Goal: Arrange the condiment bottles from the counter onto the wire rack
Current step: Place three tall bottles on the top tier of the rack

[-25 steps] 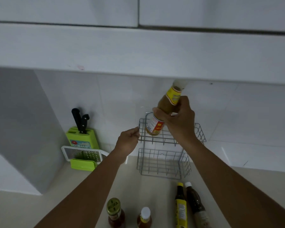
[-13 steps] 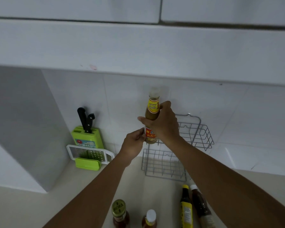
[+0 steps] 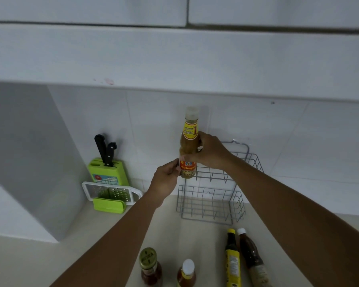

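A tall sauce bottle with a pale cap and yellow-red label stands upright at the left end of the upper tier of the grey two-tier wire rack. My right hand is wrapped around its middle from the right. My left hand pinches its lower label from the left. On the counter in front stand a gold-lidded jar, a white-capped orange bottle, a yellow-labelled dark bottle and a white-capped brown bottle.
A green knife block with two black-handled knives and a white grater sit to the left against the tiled wall. A grey side panel closes the left. White overhead cabinets hang low above the rack.
The sauce bottle went from tilted over the rack to upright at the rack's left end. My left hand moved from the rack's wire edge onto the bottle's lower label.
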Motion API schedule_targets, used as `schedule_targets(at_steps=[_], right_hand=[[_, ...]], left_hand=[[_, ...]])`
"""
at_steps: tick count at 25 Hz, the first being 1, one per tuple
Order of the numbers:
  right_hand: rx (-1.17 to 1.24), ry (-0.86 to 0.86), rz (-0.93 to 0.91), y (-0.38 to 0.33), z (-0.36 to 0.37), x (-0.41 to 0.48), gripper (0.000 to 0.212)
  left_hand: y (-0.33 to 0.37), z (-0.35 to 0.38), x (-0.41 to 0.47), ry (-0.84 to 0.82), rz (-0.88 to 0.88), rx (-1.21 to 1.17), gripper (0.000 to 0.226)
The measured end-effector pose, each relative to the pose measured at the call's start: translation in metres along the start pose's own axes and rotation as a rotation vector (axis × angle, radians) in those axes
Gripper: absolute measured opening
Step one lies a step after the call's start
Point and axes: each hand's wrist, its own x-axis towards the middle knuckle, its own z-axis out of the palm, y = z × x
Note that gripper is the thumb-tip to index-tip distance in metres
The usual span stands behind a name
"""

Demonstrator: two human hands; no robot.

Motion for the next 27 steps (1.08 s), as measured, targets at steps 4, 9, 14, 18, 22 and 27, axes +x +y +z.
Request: schedule_targets(at_steps=[4,9,14,18,22,27], right_hand=[[0.015,0.017,0.000,0.002,0.003,-0.005,0.079],[0.055,-0.010,0.055,0.009,0.007,-0.016,0.089],[0.058,0.065,0.064,0.011,0.000,-0.052,0.094],[0.103,0.478,-0.096,0.035,-0.004,-0.104,0.042],[0.163,0.668,-0.057,0.084,-0.004,-0.164,0.027],[0.091,0.451,0.400,0.168,0.026,-0.223,0.021]], left_hand=[[0.006,0.001,-0.006,0.013,0.004,0.016,0.037],[0.019,-0.002,-0.015,0.040,-0.226,0.170,0.030],[0.064,0.009,-0.046,-0.167,-0.279,0.599,0.015],[0.084,0.055,-0.056,-0.303,-0.045,0.721,0.045],[0.066,0.129,-0.070,-0.390,-0.032,0.743,0.051],[-0.017,0.196,-0.088,-0.444,-0.190,0.784,0.046]])
